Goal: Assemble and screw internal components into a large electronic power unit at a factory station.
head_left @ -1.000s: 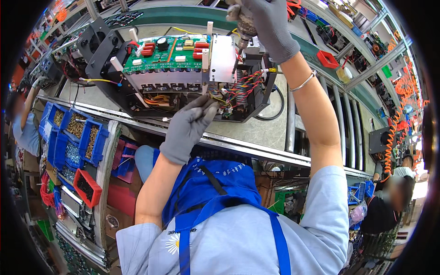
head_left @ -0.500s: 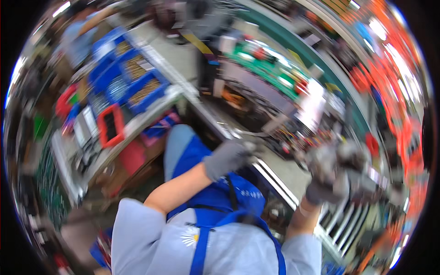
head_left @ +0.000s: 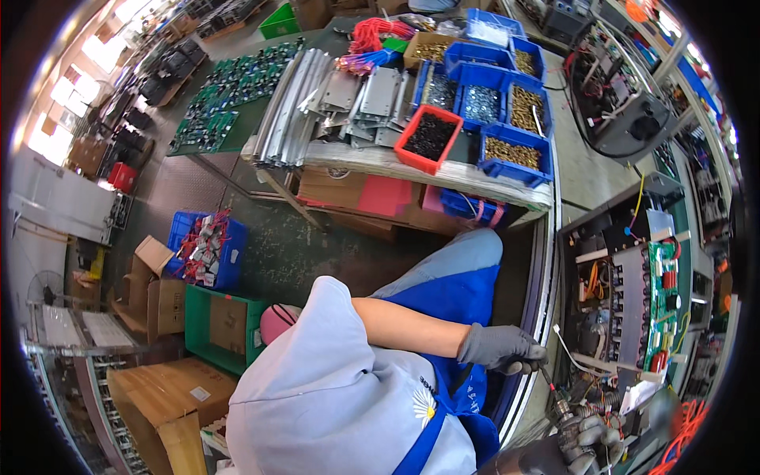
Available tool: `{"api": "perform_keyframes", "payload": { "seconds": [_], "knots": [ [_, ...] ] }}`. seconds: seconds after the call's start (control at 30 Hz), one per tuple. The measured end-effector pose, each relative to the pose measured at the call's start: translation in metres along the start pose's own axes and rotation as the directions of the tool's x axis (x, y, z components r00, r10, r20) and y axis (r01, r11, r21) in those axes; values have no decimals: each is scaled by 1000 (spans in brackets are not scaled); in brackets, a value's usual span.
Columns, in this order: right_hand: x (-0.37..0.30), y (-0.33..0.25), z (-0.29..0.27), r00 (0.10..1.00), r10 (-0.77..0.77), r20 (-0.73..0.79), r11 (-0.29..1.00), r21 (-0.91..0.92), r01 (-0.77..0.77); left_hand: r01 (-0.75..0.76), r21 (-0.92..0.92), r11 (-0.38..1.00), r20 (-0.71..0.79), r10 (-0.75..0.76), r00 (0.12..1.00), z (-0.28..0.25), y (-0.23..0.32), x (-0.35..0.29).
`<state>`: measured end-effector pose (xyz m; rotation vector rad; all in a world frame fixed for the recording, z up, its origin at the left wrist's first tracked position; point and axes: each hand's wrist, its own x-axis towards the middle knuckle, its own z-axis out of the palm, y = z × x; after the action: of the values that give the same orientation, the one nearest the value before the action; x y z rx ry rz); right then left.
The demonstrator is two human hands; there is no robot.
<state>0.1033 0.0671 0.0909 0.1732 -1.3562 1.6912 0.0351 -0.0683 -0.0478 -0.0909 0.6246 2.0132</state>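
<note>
My left hand [head_left: 503,349], in a grey glove, is closed at the edge of the metal track. Its fingertips pinch the upper end of a thin dark rod [head_left: 547,375] with a reddish part lower down. At the lower right my right hand [head_left: 599,438], also gloved, has its fingers curled around a dark tool with a ribbed, cylindrical metal nose [head_left: 564,413]. The rod points toward that nose; I cannot tell whether they join. Beside both hands stands an opened machine chassis [head_left: 599,313] with a green circuit board [head_left: 663,305], wires and a loose white connector lead [head_left: 571,354].
Blue bins [head_left: 514,162] of brass and silver fasteners and a red tray [head_left: 428,138] of black screws sit on the side bench. Metal brackets and green boards [head_left: 229,87] lie farther left. A green crate [head_left: 226,327] and cardboard boxes [head_left: 162,400] stand behind me.
My view has swung left, bringing the bench of bins to the centre. My left hand now pinches the thin rod, and both hands appear lower and closer together.
</note>
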Motion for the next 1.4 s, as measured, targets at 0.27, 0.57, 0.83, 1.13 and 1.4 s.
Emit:
{"api": "perform_keyframes", "payload": {
  "seconds": [0.27, 0.57, 0.83, 1.13, 1.4],
  "knots": [
    [-5, -1, 13, 989, 104, 101, 961, 248, -126, 66, -177, 982, 33, -61, 998, 12, 4, -7],
    [3, -21, -43, 994, -66, 91, 991, 121, 55, 113, 95, 989, 106, -123, 987, 42, 9, 3],
    [34, -60, -50, 952, -274, 137, 959, 108, 261, 263, 150, 953, 223, -292, 930, 87, 20, 30],
    [115, -70, -60, 927, -352, 131, 936, 27, 351, 194, 97, 976, 226, -212, 951, 104, 30, 36],
    [240, 6, -62, 912, -408, 39, 743, -567, 356, 95, -54, 994, 3, -95, 996, 2, 22, 32]
  ]
}}
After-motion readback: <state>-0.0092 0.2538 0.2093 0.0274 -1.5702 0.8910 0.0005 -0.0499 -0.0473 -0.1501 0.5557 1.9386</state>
